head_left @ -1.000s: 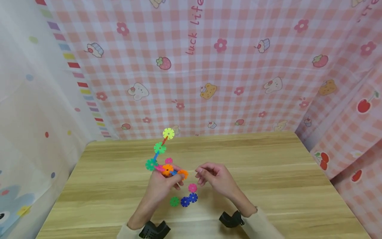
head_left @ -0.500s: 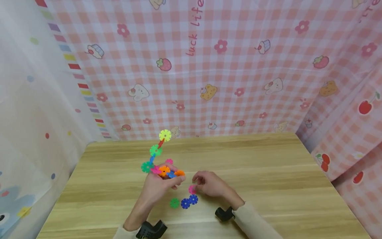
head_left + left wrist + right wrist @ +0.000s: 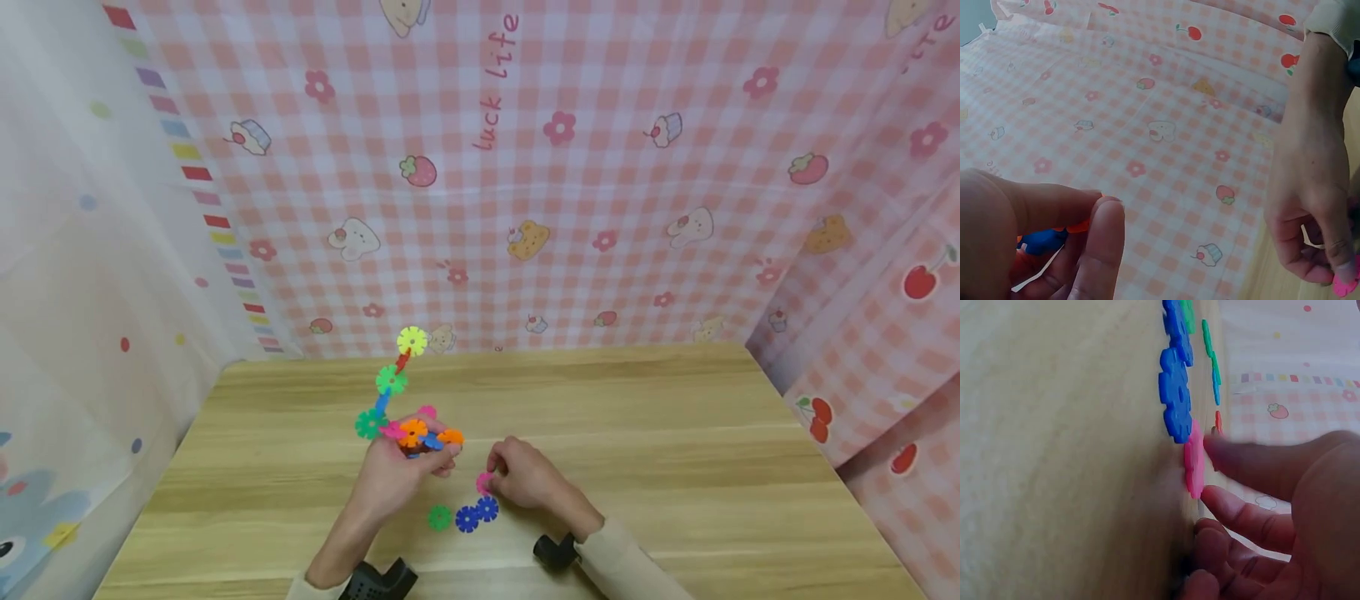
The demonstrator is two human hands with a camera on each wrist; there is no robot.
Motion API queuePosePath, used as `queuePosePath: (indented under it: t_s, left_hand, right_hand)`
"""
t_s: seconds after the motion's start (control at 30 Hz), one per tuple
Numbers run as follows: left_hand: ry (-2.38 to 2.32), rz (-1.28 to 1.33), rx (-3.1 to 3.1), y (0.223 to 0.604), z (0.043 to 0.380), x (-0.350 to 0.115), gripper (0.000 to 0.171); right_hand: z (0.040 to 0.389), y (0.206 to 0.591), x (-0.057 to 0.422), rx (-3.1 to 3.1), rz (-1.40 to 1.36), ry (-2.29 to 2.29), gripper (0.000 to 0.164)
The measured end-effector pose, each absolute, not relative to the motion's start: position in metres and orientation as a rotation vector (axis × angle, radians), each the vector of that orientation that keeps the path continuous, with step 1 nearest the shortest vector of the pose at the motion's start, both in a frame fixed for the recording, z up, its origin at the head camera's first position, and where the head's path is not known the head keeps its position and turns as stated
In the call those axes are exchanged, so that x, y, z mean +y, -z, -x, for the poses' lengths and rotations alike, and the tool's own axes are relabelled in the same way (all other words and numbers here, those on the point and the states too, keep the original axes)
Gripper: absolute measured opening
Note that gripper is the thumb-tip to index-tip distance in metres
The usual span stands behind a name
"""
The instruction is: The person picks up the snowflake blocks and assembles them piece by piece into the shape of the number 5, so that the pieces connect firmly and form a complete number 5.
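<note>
My left hand (image 3: pixel 393 475) holds a chain of linked snowflake discs; thumb and forefinger pinch the orange disc (image 3: pixel 450 437) at its end. Past the hand the chain bends up through another orange disc (image 3: pixel 412 432), a green disc (image 3: pixel 371 424) and a red one to a yellow disc (image 3: pixel 412 341). The palm and fingers hide part of it. On the tabletop, my right hand (image 3: pixel 528 473) has thumb and forefinger at opposite edges of a loose pink disc (image 3: pixel 1194 464), pinching it, the other fingers curled beneath.
Close to the pink disc lie two blue discs (image 3: pixel 477 514), overlapping at their edges, and a green disc (image 3: pixel 439 517) to their left. The wooden table (image 3: pixel 675 467) ends at a pink checked cloth (image 3: pixel 600 192) behind.
My right hand has come down and left to the pink disc and now pinches it. The left hand has shifted slightly left with the chain, the yellow end swinging left.
</note>
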State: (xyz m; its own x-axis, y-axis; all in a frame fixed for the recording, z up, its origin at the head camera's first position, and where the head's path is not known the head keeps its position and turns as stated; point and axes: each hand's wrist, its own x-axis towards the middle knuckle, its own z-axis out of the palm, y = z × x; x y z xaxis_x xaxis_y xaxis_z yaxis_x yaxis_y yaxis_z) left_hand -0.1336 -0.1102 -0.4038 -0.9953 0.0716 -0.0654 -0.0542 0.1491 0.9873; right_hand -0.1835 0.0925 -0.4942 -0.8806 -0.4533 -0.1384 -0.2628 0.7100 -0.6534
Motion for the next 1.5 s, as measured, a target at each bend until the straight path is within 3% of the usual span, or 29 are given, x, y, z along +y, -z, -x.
queuePosePath:
  t_s: [0.2,0.43,0.57,0.77,1.1,1.5]
  left_hand:
    - [-1.991,-0.077,2.261,0.401,0.133,-0.113,0.021]
    - [-1.988,-0.148,2.221,0.401,0.134,-0.116,0.026]
    - [-1.981,-0.213,2.188,0.399,0.135,-0.117,0.030]
    - [-1.945,-0.324,2.157,0.396,0.137,-0.116,0.027]
    - [-1.915,-0.501,2.092,0.393,0.139,-0.113,0.024]
    - [-1.890,-0.698,2.038,0.396,0.140,-0.116,0.017]
  right_hand:
    - [0.181,0.494,0.092,2.634,0.564,0.920,0.021]
    - [0.182,0.492,0.096,2.552,0.575,1.194,0.015]
    - [0.179,0.472,0.109,2.376,0.587,1.553,0.008]
    - [0.170,0.433,0.124,2.081,0.740,1.920,0.016]
    - [0.160,0.416,0.132,2.147,0.996,1.909,0.019]
    - [0.153,0.411,0.130,2.204,1.029,1.898,0.017]
